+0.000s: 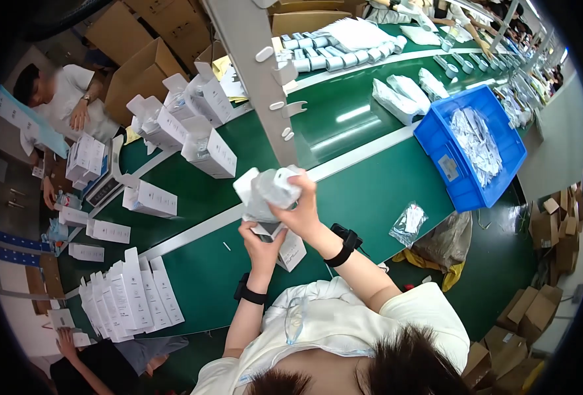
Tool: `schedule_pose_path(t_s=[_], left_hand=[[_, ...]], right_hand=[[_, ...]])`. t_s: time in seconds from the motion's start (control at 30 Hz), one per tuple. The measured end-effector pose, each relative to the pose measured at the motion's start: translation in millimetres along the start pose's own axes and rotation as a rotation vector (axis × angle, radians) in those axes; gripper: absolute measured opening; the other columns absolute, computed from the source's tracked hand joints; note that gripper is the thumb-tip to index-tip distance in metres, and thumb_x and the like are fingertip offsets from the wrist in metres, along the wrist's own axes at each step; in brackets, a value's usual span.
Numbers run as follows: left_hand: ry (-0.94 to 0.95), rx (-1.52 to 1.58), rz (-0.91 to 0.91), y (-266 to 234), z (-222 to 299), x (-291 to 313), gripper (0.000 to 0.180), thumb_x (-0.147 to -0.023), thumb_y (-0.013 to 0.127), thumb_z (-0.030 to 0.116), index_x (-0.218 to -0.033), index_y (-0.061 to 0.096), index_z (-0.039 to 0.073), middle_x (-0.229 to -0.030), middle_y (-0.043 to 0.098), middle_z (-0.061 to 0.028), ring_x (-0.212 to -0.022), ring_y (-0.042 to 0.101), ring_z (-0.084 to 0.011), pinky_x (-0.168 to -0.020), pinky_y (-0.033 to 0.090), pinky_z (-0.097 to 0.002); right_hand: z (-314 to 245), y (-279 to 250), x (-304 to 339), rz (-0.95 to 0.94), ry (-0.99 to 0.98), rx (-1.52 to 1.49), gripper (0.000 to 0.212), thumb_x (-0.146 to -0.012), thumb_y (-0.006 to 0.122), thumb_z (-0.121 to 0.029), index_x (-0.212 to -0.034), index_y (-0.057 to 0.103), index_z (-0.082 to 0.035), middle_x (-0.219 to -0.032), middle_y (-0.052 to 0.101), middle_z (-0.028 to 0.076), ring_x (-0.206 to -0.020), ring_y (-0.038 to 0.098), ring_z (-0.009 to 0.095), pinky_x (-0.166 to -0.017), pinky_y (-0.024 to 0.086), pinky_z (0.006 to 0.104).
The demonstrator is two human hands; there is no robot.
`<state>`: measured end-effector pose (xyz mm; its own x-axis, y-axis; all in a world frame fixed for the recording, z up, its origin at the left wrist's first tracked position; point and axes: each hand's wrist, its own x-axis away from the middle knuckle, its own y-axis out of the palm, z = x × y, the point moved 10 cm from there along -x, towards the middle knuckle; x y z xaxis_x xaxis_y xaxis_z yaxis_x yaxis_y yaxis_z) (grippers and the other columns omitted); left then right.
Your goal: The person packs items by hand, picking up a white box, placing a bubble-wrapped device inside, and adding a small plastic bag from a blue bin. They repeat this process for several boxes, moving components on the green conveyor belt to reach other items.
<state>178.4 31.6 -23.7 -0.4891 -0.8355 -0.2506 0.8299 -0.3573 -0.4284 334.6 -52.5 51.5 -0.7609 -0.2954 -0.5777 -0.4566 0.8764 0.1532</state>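
Observation:
Over the middle of the green bench, my right hand [303, 209] is closed round a white item in a clear plastic bag [265, 192]. Just below it, my left hand [262, 247] grips a small white carton [269, 230], with a pale flap standing up behind the bag. The bagged item is at the carton's top; how far inside it sits is hidden by my fingers. Another white carton [293, 253] stands on the bench beside my left wrist. Both wrists wear black straps.
Flat white cartons [130, 296] lean in a stack at the left. Open filled cartons [209, 155] stand across the bench. At the right are a blue bin [466, 191] of folded papers and a small clear bag [409, 222]. A metal post [265, 79] rises ahead. Co-workers sit at the left.

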Motion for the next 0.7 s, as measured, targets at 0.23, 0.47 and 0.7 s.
schedule_pose_path(t_s=[0.23,0.47,0.7], left_hand=[[0.099,0.013,0.082,-14.8,3.1,5.4,0.065,-0.058,0.079,0.01,-0.098,0.028,0.007,-0.114,0.038,-0.0247,-0.103,0.044,-0.0385,-0.083,0.039,-0.0436],[0.562,-0.012,-0.014,10.2,61.5,19.1,0.069,-0.056,0.08,0.007,-0.099,0.025,0.01,-0.12,0.033,-0.0258,-0.11,0.038,-0.0402,-0.088,0.035,-0.047],[0.396,-0.08,-0.014,-24.6,26.9,39.6,0.063,-0.058,0.078,0.009,-0.102,0.033,0.008,-0.12,0.034,-0.0231,-0.109,0.039,-0.0391,-0.087,0.037,-0.0436]], right_hand=[[-4.7,4.5,-6.8,-0.496,0.298,0.021,0.055,-0.063,0.067,-0.005,-0.112,0.041,-0.009,-0.104,0.049,0.014,-0.093,0.052,0.032,-0.079,0.043,0.0353],[-42.6,21.8,28.2,-0.905,-0.387,0.557,0.042,-0.071,0.065,-0.012,-0.112,0.056,-0.015,-0.111,0.049,0.012,-0.105,0.045,0.031,-0.089,0.038,0.0369],[64.8,-254.0,21.6,-0.127,0.317,1.745,0.054,-0.075,0.063,-0.034,-0.123,0.044,-0.02,-0.125,0.036,0.019,-0.115,0.034,0.039,-0.083,0.036,0.0543]])
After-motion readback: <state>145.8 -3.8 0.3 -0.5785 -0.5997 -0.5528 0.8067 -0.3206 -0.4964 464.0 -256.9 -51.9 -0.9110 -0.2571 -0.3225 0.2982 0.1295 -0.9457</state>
